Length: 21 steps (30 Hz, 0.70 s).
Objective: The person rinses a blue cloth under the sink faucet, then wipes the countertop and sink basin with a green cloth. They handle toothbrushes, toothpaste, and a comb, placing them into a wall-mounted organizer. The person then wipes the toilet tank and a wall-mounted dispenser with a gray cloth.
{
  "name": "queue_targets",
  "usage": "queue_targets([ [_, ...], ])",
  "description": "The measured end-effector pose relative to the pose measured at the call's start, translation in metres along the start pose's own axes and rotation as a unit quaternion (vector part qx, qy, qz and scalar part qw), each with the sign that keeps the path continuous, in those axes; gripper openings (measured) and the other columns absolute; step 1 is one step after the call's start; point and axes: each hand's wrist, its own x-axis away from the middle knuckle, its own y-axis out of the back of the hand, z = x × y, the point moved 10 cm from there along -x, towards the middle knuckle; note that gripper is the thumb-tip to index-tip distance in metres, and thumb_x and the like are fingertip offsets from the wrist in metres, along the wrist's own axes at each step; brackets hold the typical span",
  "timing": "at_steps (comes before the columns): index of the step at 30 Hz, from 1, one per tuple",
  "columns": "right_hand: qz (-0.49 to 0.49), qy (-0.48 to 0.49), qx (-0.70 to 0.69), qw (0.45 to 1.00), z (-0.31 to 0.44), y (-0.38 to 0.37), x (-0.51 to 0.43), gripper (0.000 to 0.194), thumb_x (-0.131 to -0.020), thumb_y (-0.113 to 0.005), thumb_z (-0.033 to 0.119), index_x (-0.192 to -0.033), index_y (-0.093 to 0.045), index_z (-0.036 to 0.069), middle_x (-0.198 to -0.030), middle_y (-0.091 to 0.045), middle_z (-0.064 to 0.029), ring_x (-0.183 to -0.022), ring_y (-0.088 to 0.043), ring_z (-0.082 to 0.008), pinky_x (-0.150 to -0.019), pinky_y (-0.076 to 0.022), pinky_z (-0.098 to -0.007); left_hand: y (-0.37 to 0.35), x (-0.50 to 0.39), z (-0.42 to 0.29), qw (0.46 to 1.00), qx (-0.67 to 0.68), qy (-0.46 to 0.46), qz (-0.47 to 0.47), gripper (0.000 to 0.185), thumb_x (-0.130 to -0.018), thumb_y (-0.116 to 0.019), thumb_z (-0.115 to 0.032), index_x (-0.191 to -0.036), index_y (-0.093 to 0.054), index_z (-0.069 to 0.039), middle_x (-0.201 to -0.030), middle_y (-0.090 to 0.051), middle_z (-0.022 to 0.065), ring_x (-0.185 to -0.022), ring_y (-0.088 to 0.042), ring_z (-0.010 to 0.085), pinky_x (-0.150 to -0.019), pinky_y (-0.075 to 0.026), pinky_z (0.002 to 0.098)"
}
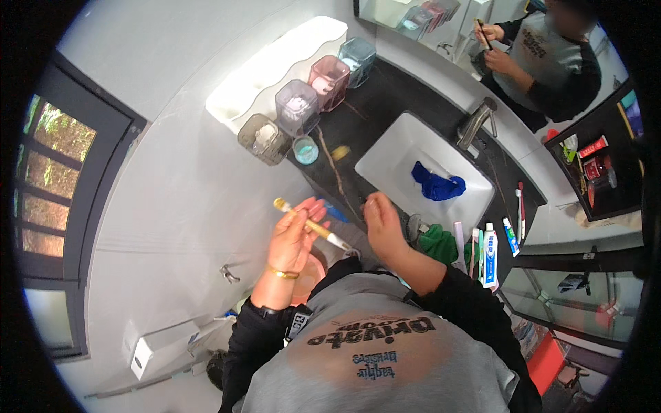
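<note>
Left of centre, my left hand point(295, 232) grips a slim tan-and-white stick-like tool point(317, 228), perhaps a brush, with a yellowish tip at its upper left. My right hand point(383, 224) is raised near the counter's front edge, apart from the tool; its fingers are together and slightly blurred, and whether they hold anything is unclear. Beyond it, a wet-looking blue cloth point(438, 185) lies in the white rectangular sink point(382, 149). Beside my right forearm is a green cloth point(439, 243). A small yellow item point(341, 152) rests on the dark counter point(356, 124).
Several tinted cups point(297, 106) hang under a white wall rack point(279, 67), near a small cup of turquoise contents point(305, 150). A metal faucet point(477, 124) stands behind the sink. Toothpaste tubes point(489, 255) and toothbrushes point(520, 206) lie at the right. A mirror point(459, 31) is behind.
</note>
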Motion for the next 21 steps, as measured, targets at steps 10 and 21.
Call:
queue_targets([
  [10, -0.131, -0.232, -0.153, 0.952, -0.108, 0.035, -0.149, 0.021, -0.094, -0.043, 0.009, -0.112, -0.052, 0.004, -0.083, -0.057, -0.0050, -0.074, -0.053, -0.0139, -0.065, -0.0431, -0.0259, 0.112, 0.031, -0.050, 0.991, -0.031, -0.032, -0.130, 0.031, -0.096, -0.049, -0.019, -0.121, -0.050, -0.001, -0.118, -0.058, 0.0148, -0.107, -0.057, 0.0236, -0.091, -0.049, 0.0448],
  [21, -0.108, -0.185, -0.150, 0.965, -0.112, 0.007, -0.226, 0.020, -0.094, -0.048, 0.021, -0.091, -0.060, 0.006, -0.073, -0.049, 0.0018, -0.069, -0.045, -0.0092, -0.063, -0.0365, -0.0233, 0.157, 0.060, -0.077, 0.974, -0.034, -0.046, -0.220, 0.024, -0.095, -0.051, -0.021, -0.114, -0.057, -0.007, -0.105, -0.065, 0.0074, -0.096, -0.062, 0.0184, -0.086, -0.050, 0.0424],
])
